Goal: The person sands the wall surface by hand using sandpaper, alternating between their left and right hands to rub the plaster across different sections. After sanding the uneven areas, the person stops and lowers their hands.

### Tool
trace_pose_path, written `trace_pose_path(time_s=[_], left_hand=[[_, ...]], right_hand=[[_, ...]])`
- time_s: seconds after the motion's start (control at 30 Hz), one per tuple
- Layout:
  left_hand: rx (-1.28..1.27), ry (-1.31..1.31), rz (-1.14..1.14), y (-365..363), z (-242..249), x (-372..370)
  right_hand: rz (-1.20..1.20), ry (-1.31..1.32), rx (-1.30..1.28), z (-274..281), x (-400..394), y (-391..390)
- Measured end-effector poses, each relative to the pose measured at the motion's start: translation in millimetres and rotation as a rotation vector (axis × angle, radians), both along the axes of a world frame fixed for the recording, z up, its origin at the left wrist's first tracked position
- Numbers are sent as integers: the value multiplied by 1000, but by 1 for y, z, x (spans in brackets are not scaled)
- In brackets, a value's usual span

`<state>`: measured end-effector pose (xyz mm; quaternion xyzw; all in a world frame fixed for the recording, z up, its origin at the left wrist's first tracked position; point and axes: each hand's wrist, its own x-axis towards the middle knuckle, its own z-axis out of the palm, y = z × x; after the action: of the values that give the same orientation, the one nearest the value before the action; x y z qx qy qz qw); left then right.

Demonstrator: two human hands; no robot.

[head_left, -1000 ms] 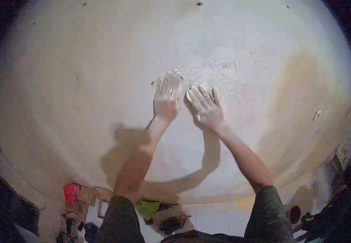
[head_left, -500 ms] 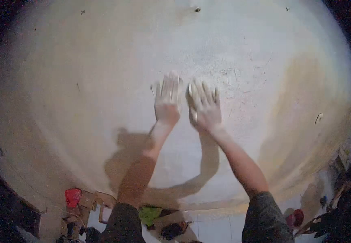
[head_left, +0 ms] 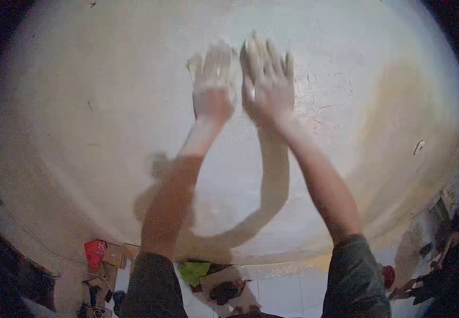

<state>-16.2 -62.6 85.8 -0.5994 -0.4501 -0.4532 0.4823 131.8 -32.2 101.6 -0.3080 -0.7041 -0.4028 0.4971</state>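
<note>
Both of my hands lie flat against a large pale wall (head_left: 134,106), fingers pointing up and coated in whitish dust. My left hand (head_left: 212,87) is slightly blurred, its fingers stretched out; a thin pale edge shows beside them, but what lies under the palm is hidden. Just to the right, with a narrow gap between, my right hand (head_left: 269,82) presses on the wall with its fingers a little apart. Fine cracks and rough marks run over the wall right of it. Shadows of my arms fall below.
Low on the left hangs or lies a red item (head_left: 95,252) near boxes and cables. A green cloth or bag (head_left: 193,272) is on the floor by pale tiles (head_left: 280,294). A small fitting (head_left: 419,147) sits on the wall at right, above dark clutter and a red object (head_left: 388,276).
Both my hands have moved up the wall, still side by side and flat, with my arms reaching further. The view has shifted slightly.
</note>
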Motion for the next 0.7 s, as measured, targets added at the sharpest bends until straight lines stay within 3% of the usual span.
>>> trace_pose_path(time_s=[0.17,0.23,0.27,0.3,0.4,0.43,0.5,0.6,0.7], left_hand=[[-301,-89,-68,-28,-191,-3],[-340,-134,-60,-37,-210,-8],[-341,-106,-74,-32,-204,-16],[-341,-77,-92,-22,-191,-23],[-126,-1,-91,-13,-73,-16],[-52,-12,-4,-6,-29,-15],[91,70,-88,2,42,-21],[100,31,-152,1,60,-23],[78,-1,-149,2,32,-30]], right_hand=[[193,-279,-266,-202,30,-14],[179,-353,-333,-218,45,-16],[162,-424,-398,-222,47,-14],[145,-427,-302,-188,42,-10],[109,-269,-35,-37,17,-11],[251,-151,59,8,5,1],[262,-68,188,74,-13,21],[228,5,215,72,-21,17],[111,-125,4,-2,-12,2]])
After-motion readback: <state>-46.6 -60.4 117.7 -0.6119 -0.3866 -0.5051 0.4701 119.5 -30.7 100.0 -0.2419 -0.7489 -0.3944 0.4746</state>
